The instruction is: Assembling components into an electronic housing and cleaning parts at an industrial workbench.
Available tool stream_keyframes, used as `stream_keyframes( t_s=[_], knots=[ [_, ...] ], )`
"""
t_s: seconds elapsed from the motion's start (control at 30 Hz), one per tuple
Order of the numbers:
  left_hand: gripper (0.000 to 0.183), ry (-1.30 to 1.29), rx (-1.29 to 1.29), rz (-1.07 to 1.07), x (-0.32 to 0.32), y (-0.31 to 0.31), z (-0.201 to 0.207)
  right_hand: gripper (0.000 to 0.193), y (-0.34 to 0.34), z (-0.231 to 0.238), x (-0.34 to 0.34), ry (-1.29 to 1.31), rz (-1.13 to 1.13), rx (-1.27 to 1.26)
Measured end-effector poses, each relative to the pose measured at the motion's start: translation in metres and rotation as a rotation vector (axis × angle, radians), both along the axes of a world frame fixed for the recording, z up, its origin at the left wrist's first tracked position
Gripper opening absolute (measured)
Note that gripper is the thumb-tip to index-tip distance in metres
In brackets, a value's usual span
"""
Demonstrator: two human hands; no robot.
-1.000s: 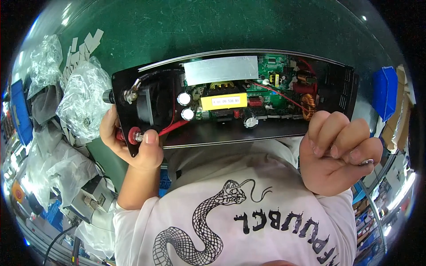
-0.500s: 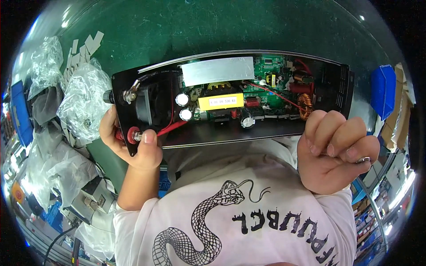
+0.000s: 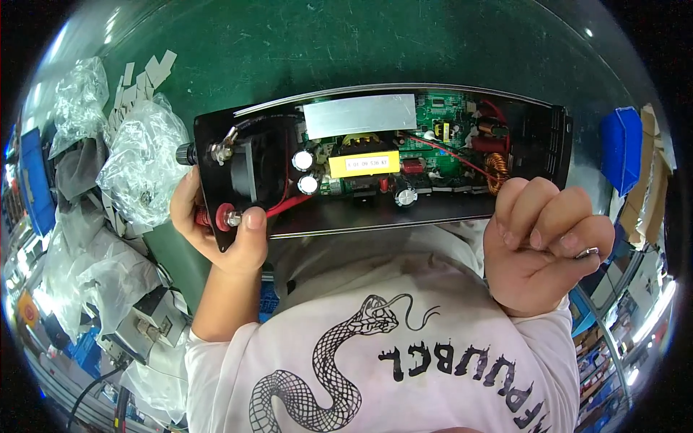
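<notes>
An open power inverter point(image 3: 375, 215) with a long black metal case lies in front of me, its electronics showing. My left hand point(image 3: 242, 245) grips its left end, thumb and fingers around the corner at the red terminal post point(image 3: 227, 217). A black terminal post point(image 3: 221, 150) stands farther back on the same end plate, next to a fan point(image 3: 253, 173). Inside are a green circuit board point(image 3: 437, 108), a yellow-wrapped transformer point(image 3: 364, 164) and a copper coil point(image 3: 496, 172). My right hand point(image 3: 545, 245), fingers curled, is at the case's near right edge, pinching a small shiny metal piece point(image 3: 587, 252).
Clear plastic bags point(image 3: 141, 166) and white card strips point(image 3: 144, 81) lie to the left on the green table point(image 3: 303, 43). A blue bin point(image 3: 622, 150) stands at the right beside cardboard point(image 3: 653, 180). A grey metal box point(image 3: 155, 321) sits lower left.
The inverter's left end has shifted slightly to the right, and my left hand has moved with it. My right hand stays almost in place, still curled around the metal piece.
</notes>
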State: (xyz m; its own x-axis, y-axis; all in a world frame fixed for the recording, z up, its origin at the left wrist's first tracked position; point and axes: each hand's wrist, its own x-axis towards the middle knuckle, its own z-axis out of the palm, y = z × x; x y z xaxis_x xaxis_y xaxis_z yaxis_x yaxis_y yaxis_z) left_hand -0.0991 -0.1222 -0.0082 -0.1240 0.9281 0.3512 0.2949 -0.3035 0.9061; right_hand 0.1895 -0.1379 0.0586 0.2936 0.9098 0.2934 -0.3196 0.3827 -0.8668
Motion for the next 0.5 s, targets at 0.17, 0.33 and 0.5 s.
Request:
stream_keyframes(
  t_s=[0.17,0.33,0.5],
  knots=[
    [0.08,-0.011,-0.02,-0.029,0.0,0.001,0.0,0.016,0.001,0.001,0.001,-0.004,-0.008,-0.012],
    [0.083,0.001,-0.012,-0.043,0.0,0.004,0.0,0.015,0.0,0.003,0.001,0.007,0.003,-0.036],
    [0.101,-0.331,-0.095,-0.091,0.025,0.013,0.019,0.022,0.0,-0.002,-0.001,-0.106,0.03,0.039]
  ],
)
